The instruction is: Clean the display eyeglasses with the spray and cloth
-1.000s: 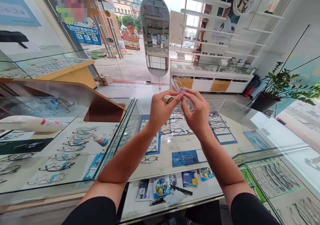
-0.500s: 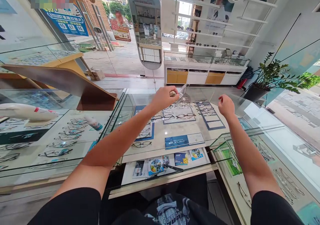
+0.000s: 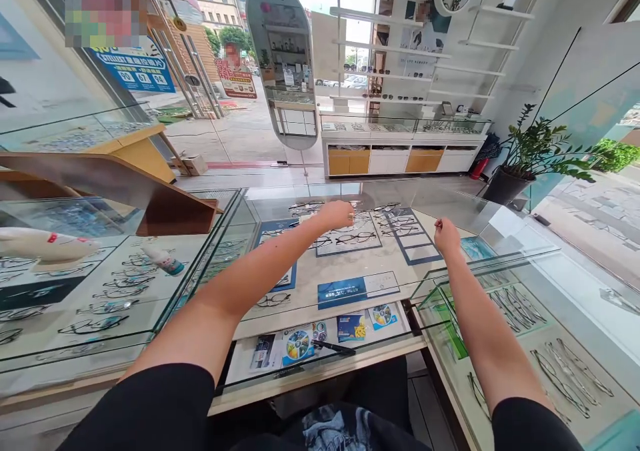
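Observation:
My left hand (image 3: 336,215) is stretched out over the glass counter (image 3: 360,194), its fingers closed. A small tan bit shows at the fingertips; I cannot make out what it is. Under that hand, inside the case, a pair of dark-framed eyeglasses (image 3: 356,238) lies among others on a white and blue display board. My right hand (image 3: 449,239) is curled in a pinch above the counter's right part, and whatever it pinches is hidden or too small to name. Just left of it, beneath the glass, a blue-edged display tray (image 3: 425,253) bears more eyeglasses.
A blue leaflet (image 3: 345,292) lies in the case. Nearer me, a black pen (image 3: 333,347) rests by printed cards. Brown wooden stand (image 3: 175,217) and white bottle (image 3: 164,260) are at left. A glass case (image 3: 530,344) flanks my right arm; an oval mirror (image 3: 285,71) stands beyond.
The view has tipped upward and shifted a little right. My left hand is lower over the counter, and the clear film that stuck out from its fingers no longer shows. My right hand remains closed.

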`<move>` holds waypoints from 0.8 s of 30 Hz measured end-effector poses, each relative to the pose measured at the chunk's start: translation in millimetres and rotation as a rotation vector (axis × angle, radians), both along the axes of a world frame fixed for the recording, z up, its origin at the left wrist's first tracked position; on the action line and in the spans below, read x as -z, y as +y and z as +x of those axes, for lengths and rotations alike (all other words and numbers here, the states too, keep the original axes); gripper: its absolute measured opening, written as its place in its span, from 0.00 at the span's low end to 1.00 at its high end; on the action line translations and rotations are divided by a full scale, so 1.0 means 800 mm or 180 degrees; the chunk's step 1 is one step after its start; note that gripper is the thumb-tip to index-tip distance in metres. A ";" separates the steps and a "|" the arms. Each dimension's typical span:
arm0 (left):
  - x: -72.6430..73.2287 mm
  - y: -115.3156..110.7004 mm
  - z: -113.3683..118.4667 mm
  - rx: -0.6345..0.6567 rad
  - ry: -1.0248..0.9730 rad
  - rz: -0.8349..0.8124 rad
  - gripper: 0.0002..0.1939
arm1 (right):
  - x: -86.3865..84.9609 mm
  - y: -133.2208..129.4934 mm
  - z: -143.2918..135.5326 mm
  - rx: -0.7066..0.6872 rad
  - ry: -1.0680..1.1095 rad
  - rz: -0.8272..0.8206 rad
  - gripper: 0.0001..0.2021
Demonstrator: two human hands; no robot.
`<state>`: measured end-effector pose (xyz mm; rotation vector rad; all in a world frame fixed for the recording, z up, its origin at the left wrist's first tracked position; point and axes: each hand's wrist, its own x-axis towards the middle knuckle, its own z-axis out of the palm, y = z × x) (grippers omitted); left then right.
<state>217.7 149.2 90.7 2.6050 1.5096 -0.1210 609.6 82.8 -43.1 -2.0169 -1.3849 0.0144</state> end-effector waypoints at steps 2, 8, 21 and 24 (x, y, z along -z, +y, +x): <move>0.008 0.007 0.005 0.0005 0.0116 -0.0020 0.16 | 0.002 0.001 0.001 0.0023 0.0035 0.0001 0.10; 0.022 0.024 0.011 0.0050 0.0319 -0.0034 0.22 | 0.007 0.001 0.002 0.0100 0.0085 0.0026 0.10; 0.012 0.042 0.015 -0.0049 0.0496 -0.0059 0.17 | 0.005 -0.002 -0.004 0.0106 0.0148 0.0148 0.16; 0.008 0.050 0.017 -0.0146 0.0589 -0.0033 0.21 | 0.004 -0.003 -0.004 0.0086 0.0158 0.0161 0.17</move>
